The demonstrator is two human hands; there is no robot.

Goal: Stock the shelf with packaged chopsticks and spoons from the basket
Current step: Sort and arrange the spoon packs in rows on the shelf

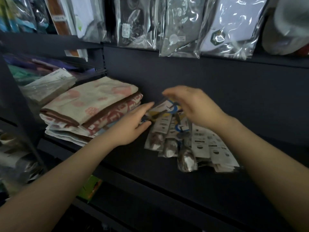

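Several packaged spoons (pixel 168 141) lie fanned out on the dark shelf (pixel 133 158), bowls toward me. To their right lie more flat packets with white labels (pixel 215 146). My left hand (pixel 132 126) lies flat with straight fingers against the left side of the spoon packets. My right hand (pixel 192 108) hovers over the far ends of the packets, fingers reaching left and slightly bent; its fingertips are blurred, so contact is unclear. The basket is out of view.
A stack of folded patterned towels (pixel 93 111) sits on the shelf just left of my left hand. Plastic-wrapped goods (pixel 180 27) hang above the shelf's back wall. A green box (pixel 90 188) sits on a lower shelf.
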